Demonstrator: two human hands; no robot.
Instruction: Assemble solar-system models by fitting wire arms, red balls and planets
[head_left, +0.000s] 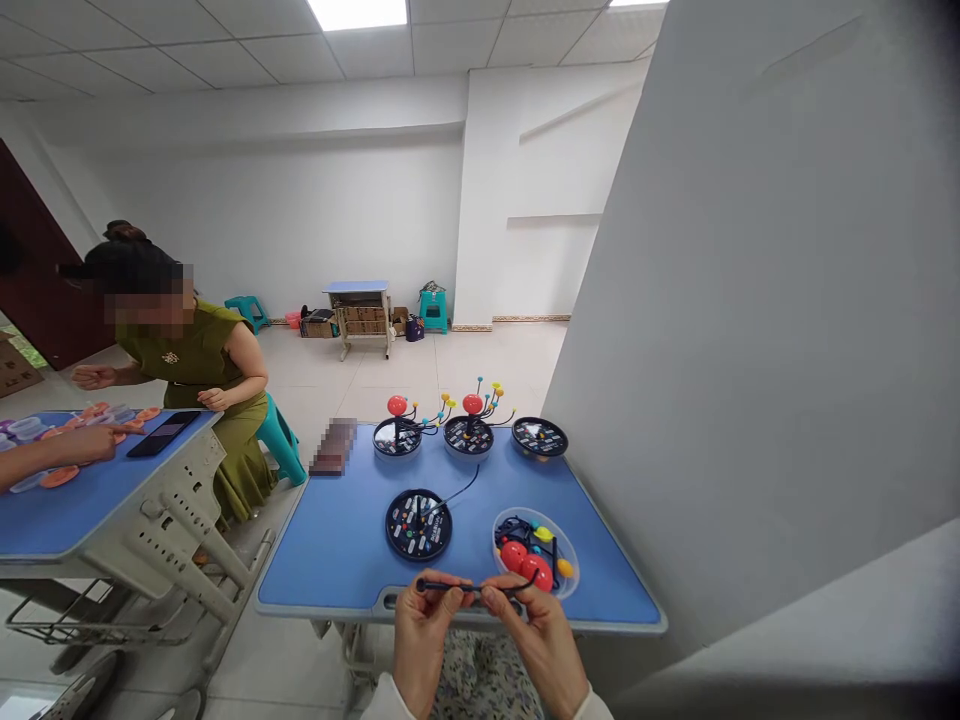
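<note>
My left hand (pixel 422 640) and my right hand (pixel 536 645) both pinch a thin black rod (pixel 469 590) above the front edge of a blue table (pixel 330 560). Just beyond my right hand sits a clear plastic bowl (pixel 535 552) of red balls, small yellow balls and dark wire rods. A black round base (pixel 418 525) with a thin black rod fixed in it lies ahead of my hands. Farther back stand two assembled solar-system models (pixel 397 430) (pixel 471 425) with red sun balls, next to a third black base (pixel 539 437).
A blurred brown patch (pixel 334 447) lies at the table's far left corner. A grey wall (pixel 750 300) rises on the right. To the left, a seated person (pixel 187 350) and another person's arm (pixel 60 450) are at a second blue table (pixel 97 510) with orange pieces and a tablet.
</note>
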